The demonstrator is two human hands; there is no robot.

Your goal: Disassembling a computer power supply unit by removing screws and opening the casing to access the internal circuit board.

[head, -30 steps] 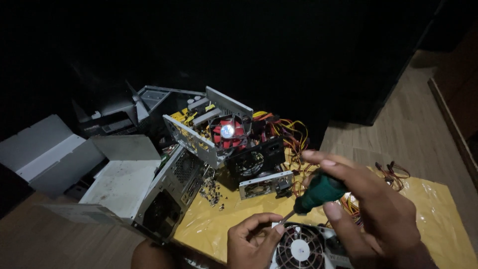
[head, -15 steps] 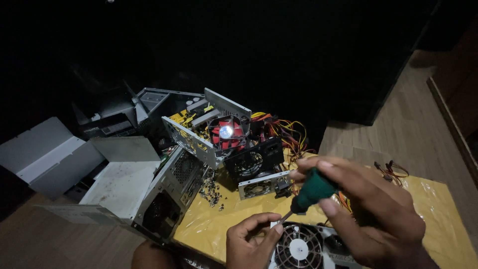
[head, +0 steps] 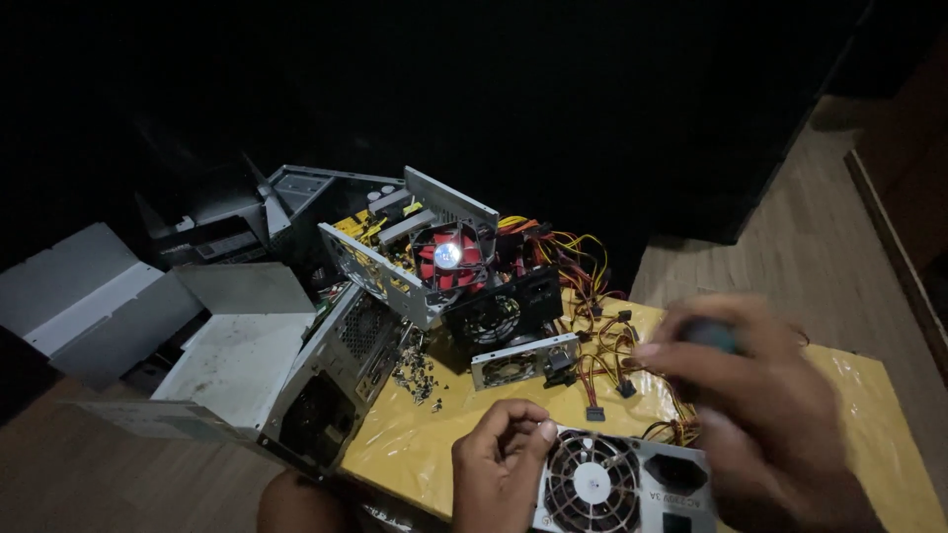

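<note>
The left hand (head: 502,462) sits nearest, fingers curled together and pressed against the left edge of the power supply (head: 624,486), beside its round fan grille; it seems to be steadying the box, though whether it pinches a screw or anything small cannot be told. The right hand (head: 755,405) hovers just above and right of that box, blurred by motion, and is clamped around a green-handled screwdriver (head: 709,334), of which only the handle end shows above the fingers. The tip is hidden, so where it meets the casing is unclear.

The power supply lies at the near edge of the desk (head: 879,415), which is covered in yellow sheeting. To do this well, I judge the left hand should brace the case firmly, so it cannot slide on the slick sheet, and the driver should stand square to the screw head before any turning force is applied.

Just beyond lie coloured cables (head: 602,345), a small pile of screws (head: 415,370) and a loose fan bracket (head: 523,360). Further back stand an opened unit with a red fan (head: 449,257) and grey metal cases (head: 336,365); pale panels (head: 89,296) lie at far left. Past these, all is dark.
</note>
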